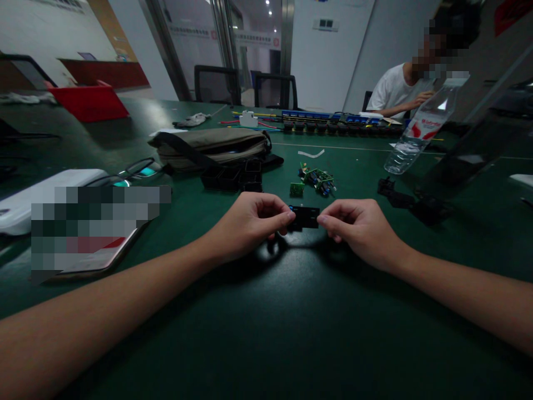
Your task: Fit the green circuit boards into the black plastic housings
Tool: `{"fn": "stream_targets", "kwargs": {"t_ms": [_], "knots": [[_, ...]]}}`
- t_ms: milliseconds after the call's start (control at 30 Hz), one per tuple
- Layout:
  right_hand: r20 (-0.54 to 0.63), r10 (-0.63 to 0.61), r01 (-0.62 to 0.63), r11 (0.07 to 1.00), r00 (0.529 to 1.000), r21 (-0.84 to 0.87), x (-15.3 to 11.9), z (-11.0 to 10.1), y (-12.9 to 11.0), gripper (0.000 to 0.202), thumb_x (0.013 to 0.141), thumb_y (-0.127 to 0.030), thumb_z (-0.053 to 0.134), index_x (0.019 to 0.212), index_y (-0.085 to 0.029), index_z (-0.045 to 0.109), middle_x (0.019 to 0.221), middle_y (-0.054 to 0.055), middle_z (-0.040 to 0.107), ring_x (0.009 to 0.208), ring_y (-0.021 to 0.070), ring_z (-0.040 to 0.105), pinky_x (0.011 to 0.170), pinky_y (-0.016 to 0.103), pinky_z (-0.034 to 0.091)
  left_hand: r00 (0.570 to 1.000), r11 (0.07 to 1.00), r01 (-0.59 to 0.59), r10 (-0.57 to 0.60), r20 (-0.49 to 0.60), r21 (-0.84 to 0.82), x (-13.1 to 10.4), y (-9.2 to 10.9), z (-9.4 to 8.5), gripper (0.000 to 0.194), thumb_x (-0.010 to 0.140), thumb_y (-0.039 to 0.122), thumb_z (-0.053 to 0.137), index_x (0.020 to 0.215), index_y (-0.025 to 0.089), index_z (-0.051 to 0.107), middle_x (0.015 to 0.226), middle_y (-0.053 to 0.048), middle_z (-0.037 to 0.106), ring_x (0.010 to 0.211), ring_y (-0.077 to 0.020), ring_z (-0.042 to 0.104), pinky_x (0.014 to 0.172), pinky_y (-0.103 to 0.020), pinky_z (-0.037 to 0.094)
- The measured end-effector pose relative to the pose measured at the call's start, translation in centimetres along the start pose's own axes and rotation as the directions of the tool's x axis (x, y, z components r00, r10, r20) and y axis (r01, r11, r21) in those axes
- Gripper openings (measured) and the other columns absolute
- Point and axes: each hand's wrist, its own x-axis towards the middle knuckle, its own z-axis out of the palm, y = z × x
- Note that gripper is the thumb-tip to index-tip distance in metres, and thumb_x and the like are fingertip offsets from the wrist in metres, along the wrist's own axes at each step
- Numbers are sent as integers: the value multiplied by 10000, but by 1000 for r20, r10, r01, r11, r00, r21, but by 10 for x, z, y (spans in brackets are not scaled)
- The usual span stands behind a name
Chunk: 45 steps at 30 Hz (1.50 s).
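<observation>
A green table (270, 333) carries a spread of electronic parts and personal items. Near its middle lie a loose cluster of small circuit boards (318, 180), a single green board (296, 190) just beside it, and black open-topped boxes (229, 178) in front of an olive bag (212, 147). A curved white strip (311, 153) lies beyond the boards, a clear plastic bottle (422, 133) stands to the right, and a red object (89, 104) sits far left.

There are one held black part (307, 217), one bag (216, 144), one bottle (421, 129), one eyeglasses pair (147, 171) and several green boards (297, 190).
</observation>
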Motion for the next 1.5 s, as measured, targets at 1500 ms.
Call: {"fn": "stream_targets", "kwargs": {"t_ms": [1500], "knots": [[-6, 12, -12, 1000, 1000, -11, 0, -1, 1, 210, 833, -335, 685, 791, -130, 706, 564, -30, 577, 477, 76, 490, 451, 211, 366, 1000, 1000, -19, 19, -23, -3, -1, 1, 1, 171, 821, 276, 669, 842, 107, 652, 626, 21, 606, 518, -62, 517, 455, -156, 407]]}}
